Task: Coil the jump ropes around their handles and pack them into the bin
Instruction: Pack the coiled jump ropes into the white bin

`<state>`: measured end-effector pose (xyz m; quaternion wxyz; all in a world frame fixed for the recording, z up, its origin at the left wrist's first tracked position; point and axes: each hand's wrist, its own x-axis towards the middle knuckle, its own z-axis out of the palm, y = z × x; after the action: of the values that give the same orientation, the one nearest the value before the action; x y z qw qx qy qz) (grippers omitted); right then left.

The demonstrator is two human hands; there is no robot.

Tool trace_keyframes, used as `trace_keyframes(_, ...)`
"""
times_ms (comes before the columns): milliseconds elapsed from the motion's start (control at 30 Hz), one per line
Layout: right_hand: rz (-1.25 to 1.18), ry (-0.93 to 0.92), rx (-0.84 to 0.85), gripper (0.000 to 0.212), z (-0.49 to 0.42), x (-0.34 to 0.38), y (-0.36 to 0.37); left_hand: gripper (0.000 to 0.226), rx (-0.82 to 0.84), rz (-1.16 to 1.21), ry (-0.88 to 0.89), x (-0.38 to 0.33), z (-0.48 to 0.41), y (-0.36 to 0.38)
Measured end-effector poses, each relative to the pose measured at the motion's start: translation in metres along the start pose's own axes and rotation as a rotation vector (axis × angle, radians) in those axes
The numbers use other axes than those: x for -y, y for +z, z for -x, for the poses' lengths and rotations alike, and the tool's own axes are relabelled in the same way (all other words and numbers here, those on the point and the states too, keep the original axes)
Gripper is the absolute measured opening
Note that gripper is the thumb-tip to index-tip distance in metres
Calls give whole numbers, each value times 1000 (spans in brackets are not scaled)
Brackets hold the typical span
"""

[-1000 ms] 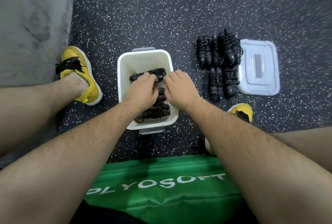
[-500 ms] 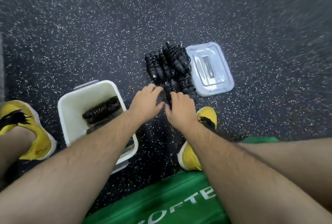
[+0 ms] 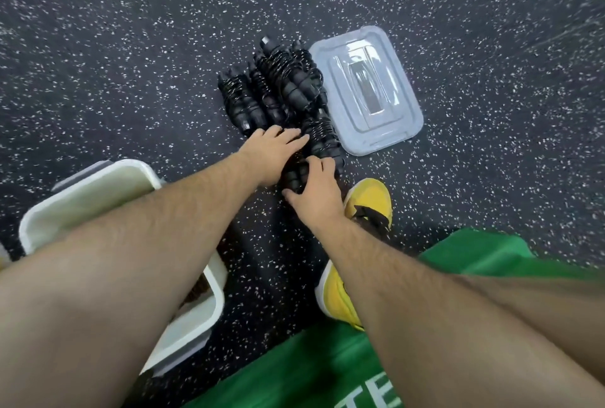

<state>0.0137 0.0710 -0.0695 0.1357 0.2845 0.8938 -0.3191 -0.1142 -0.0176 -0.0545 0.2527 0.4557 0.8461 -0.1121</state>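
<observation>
Holding the nearest black coiled jump rope bundle (image 3: 296, 171) between both hands (image 3: 275, 152) (image 3: 314, 191), it should be lifted flat, coils kept tight, toward the white plastic bin (image 3: 108, 185).

Black jump ropes (image 3: 278, 89); white bin (image 3: 98, 185); yellow shoe (image 3: 370, 201); floor (image 3: 131, 47) dark, white-speckled; lid (image 3: 366, 89) seemingly clear-grey.

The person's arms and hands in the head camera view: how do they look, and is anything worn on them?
Both arms are bare as far up as the view shows: no sleeves are visible. The forearms are hairy. The left hand and the right hand wear no gloves, and no watch, band or ring shows on the wrists or fingers. No markings appear. The view is slightly blurred, so small details could be missed.
</observation>
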Motion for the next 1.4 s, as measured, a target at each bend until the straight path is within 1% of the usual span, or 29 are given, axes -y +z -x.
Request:
trace_keyframes(100,-22,-40,10,74,3,-4,1,78,-26,-59,22,4,0,-1)
trace_keyframes(200,-39,-114,40,73,6,-12,-9,81,-6,-123,18,9,9,-7)
trace_keyframes(300,-90,-180,52,73,12,-18,-25,79,-81,-115,18,13,26,-16)
trace_keyframes(400,-108,-243,15,68,19,-11,-42,77,-176,-101,24,14,47,-33)
trace_keyframes(467,-102,-296,-10,66,24,1,-53,75,-224,-60,-11,15,66,-45)
trace_keyframes(567,-64,-432,-30,64,28,23,-68,73,-317,23,-86,20,101,-56)
trace_keyframes(633,-6,-526,-18,67,31,43,-75,70,-386,76,-142,25,128,-61)
trace_keyframes(700,58,-629,7,72,37,67,-79,69,-416,102,-206,33,160,-65)
trace_keyframes(767,83,-731,32,76,46,93,-79,68,-449,135,-269,43,194,-63)
trace_keyframes(867,109,-857,47,77,61,131,-66,67,-517,218,-363,57,247,-52)
trace_keyframes(933,159,-930,72,76,71,154,-53,69,-519,271,-430,64,279,-39)
trace_keyframes(1033,239,-1030,142,75,83,180,-26,79,-486,308,-499,73,316,-13)
trace_keyframes(1100,271,-1054,192,76,90,192,-8,82,-443,356,-543,76,331,6)
trace_keyframes(1167,295,-1077,229,78,93,197,6,80,-374,425,-576,78,337,25)
trace_keyframes(1267,353,-1081,249,82,91,198,22,81,-322,478,-581,81,333,50)
trace_keyframes(1400,464,-1007,218,79,79,198,44,74,-320,463,-601,90,309,70)
